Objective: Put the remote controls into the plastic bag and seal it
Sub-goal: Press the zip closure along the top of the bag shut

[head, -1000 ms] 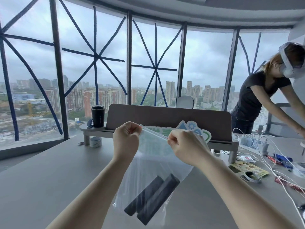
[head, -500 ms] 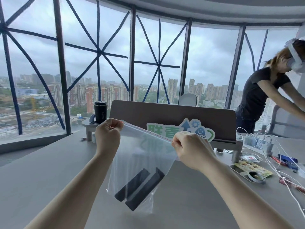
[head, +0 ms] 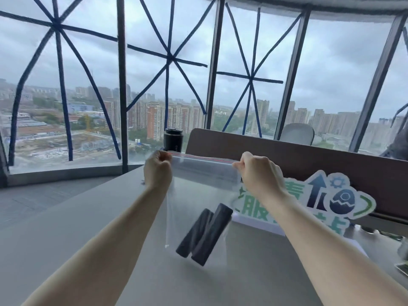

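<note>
Clear plastic bag | both hands pinch top edge corners | remotes inside | table open L

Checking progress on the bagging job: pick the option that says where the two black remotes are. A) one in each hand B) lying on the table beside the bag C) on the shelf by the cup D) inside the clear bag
D: both remotes show through the clear bag, hanging low inside it while the left hand and right hand pinch its top corners.
</note>
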Available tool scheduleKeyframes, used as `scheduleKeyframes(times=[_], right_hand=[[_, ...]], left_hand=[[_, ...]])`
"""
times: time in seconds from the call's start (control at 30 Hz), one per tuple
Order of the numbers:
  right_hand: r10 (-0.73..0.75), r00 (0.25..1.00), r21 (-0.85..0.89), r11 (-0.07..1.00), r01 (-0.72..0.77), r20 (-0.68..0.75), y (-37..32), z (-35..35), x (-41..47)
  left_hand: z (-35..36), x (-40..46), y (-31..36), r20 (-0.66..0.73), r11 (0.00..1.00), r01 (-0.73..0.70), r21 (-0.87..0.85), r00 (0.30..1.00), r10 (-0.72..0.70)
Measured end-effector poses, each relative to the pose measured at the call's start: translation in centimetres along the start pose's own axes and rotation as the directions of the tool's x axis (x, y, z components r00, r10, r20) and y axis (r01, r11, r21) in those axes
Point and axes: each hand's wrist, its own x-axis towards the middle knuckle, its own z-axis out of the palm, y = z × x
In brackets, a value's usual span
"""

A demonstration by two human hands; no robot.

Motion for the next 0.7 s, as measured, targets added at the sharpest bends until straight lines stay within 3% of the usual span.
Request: scheduleKeyframes(times=[0.13,0.2,0.43,0.6,0.7], right_hand=[[-0.06,0.991,0.113,0.991,0.074,-0.122,-2.2,2.5,2.8],[-0.061,0.993,0.179,0.981,0.079,-0.105,-3.0,4.2,2.4],[-0.043,0.979,0.34,0.94,-0.028,0.201,-4.2,10.0,-3.8],[-0.065,0.856,0.442,0.875,-0.199,0.513,-5.1,11.2,-8.3],[-0.043,0.857,0.492,0.833,-0.254,0.514,-4.5,9.6,-10.4]], left_hand=[[-1.7,4.1,-0.3,-0.013,0.998,-0.065,-0.019,0.998,0.064],[-3.0,4.9,-2.0,0.017,0.998,-0.019,-0.065,1.0,0.02],[-7.2,2.1,-10.6,0.096,0.981,0.171,-0.089,0.982,-0.162],[-9.5,-1.9,-13.3,0.049,0.981,0.193,-0.007,0.98,-0.193],[-11.0,-4.2,-13.3,0.028,0.975,0.204,0.093,0.978,-0.207]])
